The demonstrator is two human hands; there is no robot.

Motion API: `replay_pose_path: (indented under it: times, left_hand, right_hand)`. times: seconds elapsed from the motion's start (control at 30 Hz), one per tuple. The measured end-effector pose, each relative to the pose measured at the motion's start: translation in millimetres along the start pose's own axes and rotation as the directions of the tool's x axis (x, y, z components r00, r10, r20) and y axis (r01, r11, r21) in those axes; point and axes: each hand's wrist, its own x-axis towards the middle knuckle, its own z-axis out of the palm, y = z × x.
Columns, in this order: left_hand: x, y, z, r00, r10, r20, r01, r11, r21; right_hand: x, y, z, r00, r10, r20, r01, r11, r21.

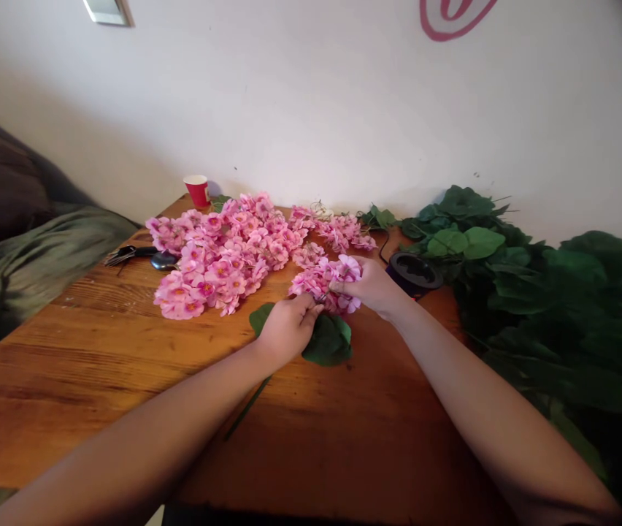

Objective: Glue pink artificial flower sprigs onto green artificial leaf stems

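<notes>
My left hand (289, 327) is closed around the stem (248, 408) of an artificial flower, its lower end slanting down toward the table's front. Green leaves (328, 340) spread on both sides of that hand. Just above and to the right, my right hand (371, 286) pinches at the pink blossoms (319, 279) on top of the stem, thumb toward the left hand. The exact spot where the fingers meet the stem is partly hidden. A large heap of pink artificial flowers (228, 256) lies on the wooden table (97, 365) beyond my left hand.
A big pile of green artificial leaves (552, 292) covers the right side. A round black device (415, 272) with a cord stands beside my right wrist. At the back left is a red paper cup (197, 191); a black-handled tool (139, 253) lies nearer. The wall (316, 102) rises behind.
</notes>
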Motion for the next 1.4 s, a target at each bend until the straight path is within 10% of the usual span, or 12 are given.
replay_pose_path:
  times: [0.5,0.67,0.83,1.4]
  left_hand:
    - [1,4,-8.6,0.993,0.100,0.066,-0.106,0.989,0.104]
    - [1,12,-21.8,0.895,0.288,0.341,-0.407,0.840,0.360]
    - [-5,19,-15.5,0.800,0.351,0.487,-0.567,0.708,0.421]
    - [-5,13,-5.7,0.750,0.477,0.458,-0.628,0.731,0.267]
  right_hand:
    - [-19,-23,-6,0.983,0.027,0.180,0.013,0.976,-0.217]
    - [-60,-9,-6,0.987,0.041,0.152,0.001,0.963,-0.269]
    - [-107,21,-5,0.973,0.161,0.166,-0.172,0.983,0.059]
    - [-119,35,-11,0.983,0.097,0.154,-0.110,0.991,0.082]
